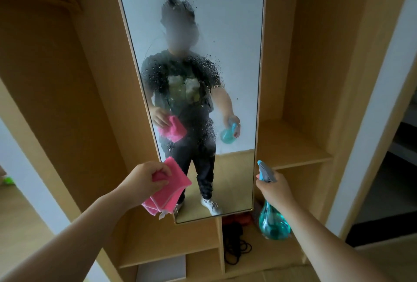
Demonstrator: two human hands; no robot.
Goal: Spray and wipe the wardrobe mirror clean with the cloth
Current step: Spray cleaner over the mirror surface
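A tall narrow mirror (234, 22) stands in the middle of a light wooden wardrobe. Droplets and mist cover its upper and middle glass. My left hand (144, 179) grips a folded pink cloth (169, 189) just in front of the mirror's lower left edge. My right hand (276, 188) holds a teal spray bottle (273, 223) by its neck, beside the mirror's lower right corner. The grey and blue nozzle (265, 171) points up toward the glass. The mirror reflects a person holding both items.
Open wooden shelves (293, 153) flank the mirror on the right and below. A tangle of black cord (234, 245) and something red lie in a low compartment under the mirror. A white door frame (370, 123) stands at the right.
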